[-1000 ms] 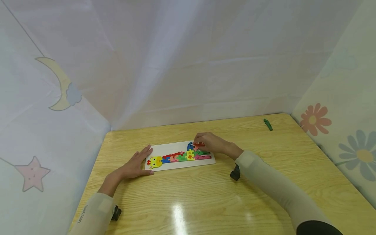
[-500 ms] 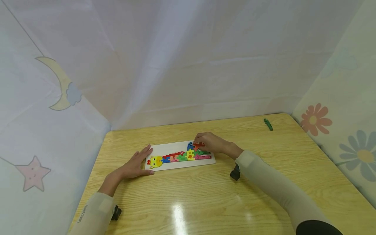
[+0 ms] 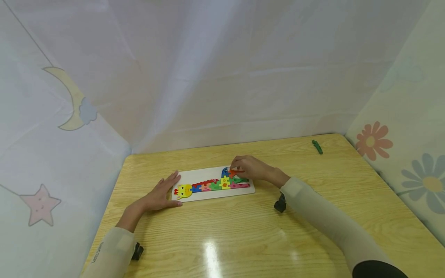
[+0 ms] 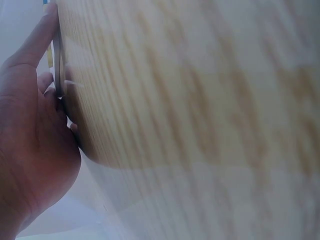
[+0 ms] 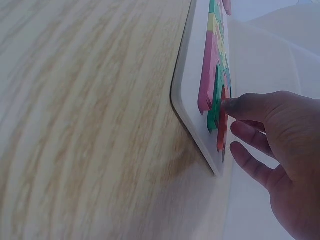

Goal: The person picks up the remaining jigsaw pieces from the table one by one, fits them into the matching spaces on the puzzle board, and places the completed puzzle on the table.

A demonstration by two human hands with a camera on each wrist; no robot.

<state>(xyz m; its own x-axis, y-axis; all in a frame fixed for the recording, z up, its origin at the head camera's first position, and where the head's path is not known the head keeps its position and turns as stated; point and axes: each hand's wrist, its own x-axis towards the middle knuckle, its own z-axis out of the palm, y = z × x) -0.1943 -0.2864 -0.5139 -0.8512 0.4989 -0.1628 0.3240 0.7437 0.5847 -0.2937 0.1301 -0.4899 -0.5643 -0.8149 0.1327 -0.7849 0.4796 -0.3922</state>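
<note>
A white puzzle board [image 3: 198,175] lies flat on the table, bearing a giraffe made of colored pieces. At the board's left end my left hand [image 3: 160,195] rests with fingers and thumb spread along the edges beside the yellow giraffe head [image 3: 183,191]. My right hand [image 3: 252,168] is over the board's right end. Its thumb and fingers pinch an orange-red puzzle piece [image 5: 223,120] at the giraffe's hind part, next to a green leg piece [image 5: 215,102] and a pink leg piece [image 5: 207,80]. The right fingers partly hide the blue piece [image 3: 225,172] in the head view.
A small green piece [image 3: 317,147] lies near the table's far right corner. The wooden table [image 3: 222,231] extends in front of the board. A pale fabric backdrop [image 3: 222,96] rises behind the table and along both sides.
The orange-red piece under my right fingers has shifted slightly and shows more of its top. My right hand and forearm have moved very little; the left hand stays put.
</note>
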